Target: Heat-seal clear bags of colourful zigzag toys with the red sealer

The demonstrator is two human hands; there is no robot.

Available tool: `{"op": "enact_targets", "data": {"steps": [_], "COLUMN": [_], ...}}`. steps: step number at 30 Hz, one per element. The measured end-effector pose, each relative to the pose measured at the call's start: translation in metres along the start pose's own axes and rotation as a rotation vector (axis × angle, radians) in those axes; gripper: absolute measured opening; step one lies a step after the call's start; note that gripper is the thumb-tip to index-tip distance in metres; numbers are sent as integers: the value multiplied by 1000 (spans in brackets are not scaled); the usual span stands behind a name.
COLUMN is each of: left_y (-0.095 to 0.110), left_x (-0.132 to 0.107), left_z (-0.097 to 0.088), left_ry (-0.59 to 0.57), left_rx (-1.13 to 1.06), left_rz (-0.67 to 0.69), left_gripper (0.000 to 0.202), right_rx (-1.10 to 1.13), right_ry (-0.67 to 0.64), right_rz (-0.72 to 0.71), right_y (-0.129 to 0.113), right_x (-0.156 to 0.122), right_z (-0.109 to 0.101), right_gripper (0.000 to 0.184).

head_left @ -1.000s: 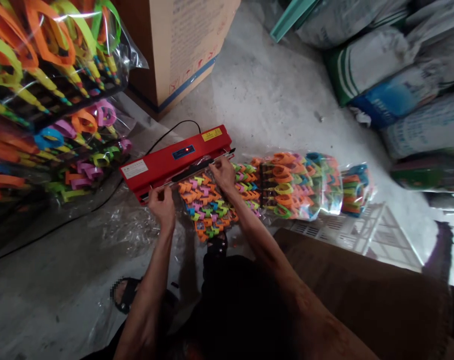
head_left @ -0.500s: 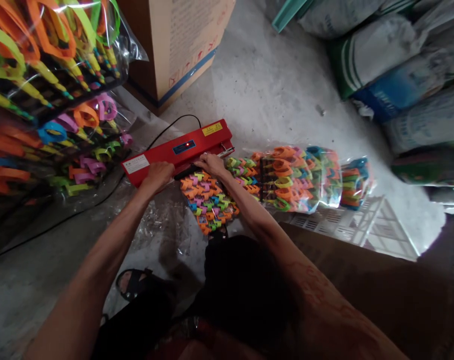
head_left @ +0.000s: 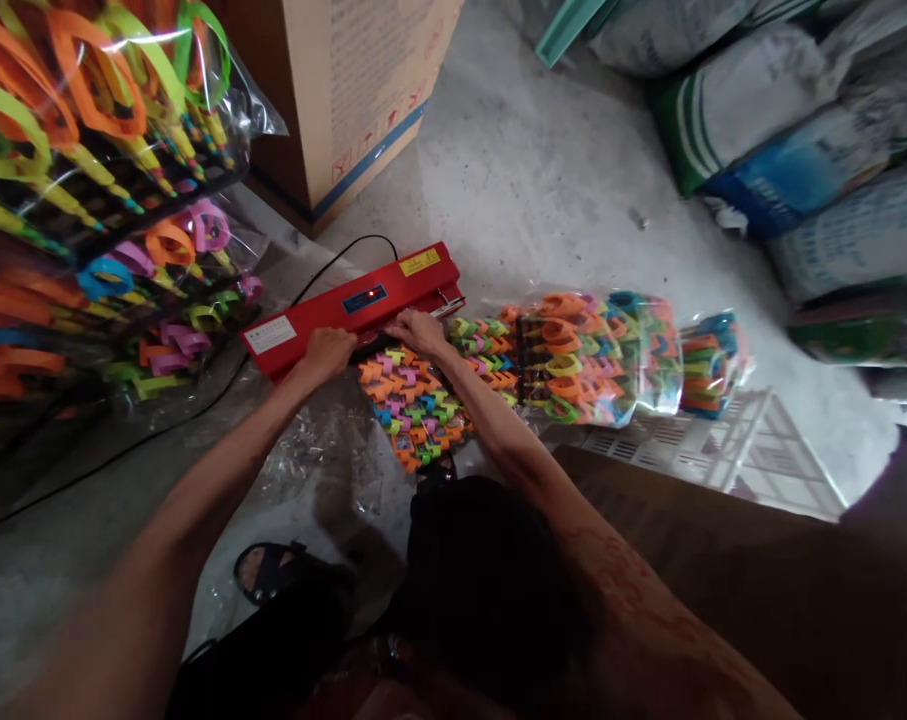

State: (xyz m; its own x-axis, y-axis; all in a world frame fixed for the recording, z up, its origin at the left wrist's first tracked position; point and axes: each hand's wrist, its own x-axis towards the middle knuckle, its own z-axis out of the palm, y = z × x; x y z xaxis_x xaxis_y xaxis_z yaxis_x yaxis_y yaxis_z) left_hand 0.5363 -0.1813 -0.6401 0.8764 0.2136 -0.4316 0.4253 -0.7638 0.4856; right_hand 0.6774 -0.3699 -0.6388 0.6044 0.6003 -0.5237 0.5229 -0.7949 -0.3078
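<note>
A red heat sealer (head_left: 363,300) lies on the concrete floor with its lamp lit. My left hand (head_left: 325,350) rests on the sealer's front bar, fingers curled over it and pressing down. My right hand (head_left: 421,330) lies just to the right, fingers closed on the top edge of a clear bag (head_left: 415,410) where it enters the sealer. The bag holds several small orange, green, pink and blue plastic pieces. It lies between my arms.
More filled bags of coloured pieces (head_left: 610,355) lie to the right on a white crate (head_left: 723,450). Big bags of coloured toys (head_left: 100,200) are piled at left. A cardboard box (head_left: 355,90) stands behind and sacks (head_left: 798,150) at right. The sealer's black cord (head_left: 333,265) runs left.
Both hands moved up from the bag's edge onto the sealer. The left hand went onto the bar and pressed it down. My arms stretched forward.
</note>
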Motion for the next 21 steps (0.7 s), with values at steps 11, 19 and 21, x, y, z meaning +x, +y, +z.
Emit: {"op": "enact_targets", "data": {"steps": [11,19,21], "left_y": [-10,2,16], "left_x": [15,21,27], "left_z": [-1,6,6], "left_ry": [-19,-55,-46], "left_rx": [-117,-171,-216], "left_rz": [257,190,116], "left_gripper": [24,34,45], "right_rx": [264,127,103], "right_ry": [-54,-38,-25], "right_rz": [-93,-50,-44], "right_y": [20,16,11], "right_x": [20,15,14], "right_z": [-1,3,1], "right_gripper": [38,23,20]}}
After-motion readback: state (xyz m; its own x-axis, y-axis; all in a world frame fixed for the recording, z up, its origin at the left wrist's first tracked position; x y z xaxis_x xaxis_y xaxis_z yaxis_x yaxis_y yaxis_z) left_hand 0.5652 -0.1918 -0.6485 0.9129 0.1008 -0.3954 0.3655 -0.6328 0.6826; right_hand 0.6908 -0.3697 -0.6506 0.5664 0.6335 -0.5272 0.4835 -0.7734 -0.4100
